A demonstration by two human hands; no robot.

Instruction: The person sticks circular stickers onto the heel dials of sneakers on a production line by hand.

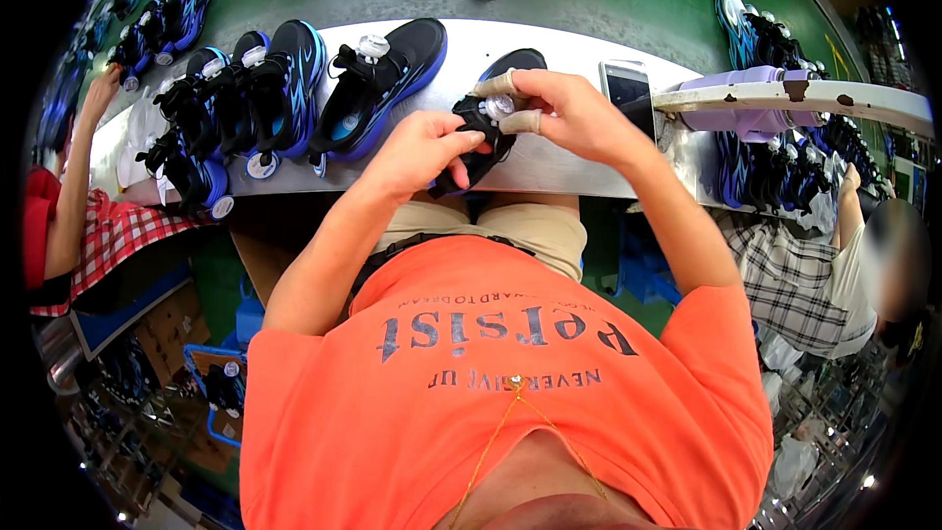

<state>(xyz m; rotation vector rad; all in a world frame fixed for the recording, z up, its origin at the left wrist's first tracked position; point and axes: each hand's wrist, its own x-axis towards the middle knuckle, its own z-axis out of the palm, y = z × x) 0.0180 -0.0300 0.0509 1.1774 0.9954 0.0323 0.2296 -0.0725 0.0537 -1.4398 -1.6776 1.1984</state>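
Right hand [561,114] is pinching a round clear plastic dial [498,106] on a black fabric shoe [516,60]; left hand [420,149] is touching the shoe, grip unclear; bracing it should help.

A silver metal bench [564,171] borders a wide green surface [638,5]. A chipped white bar [839,96] spans the right side. Green floor [218,285] shows below, near brown cardboard [175,327].

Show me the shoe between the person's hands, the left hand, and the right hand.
Shoe [472,116], head view: on the black upper.
Left hand [420,150], head view: on its back.
Right hand [572,116], head view: on its back.
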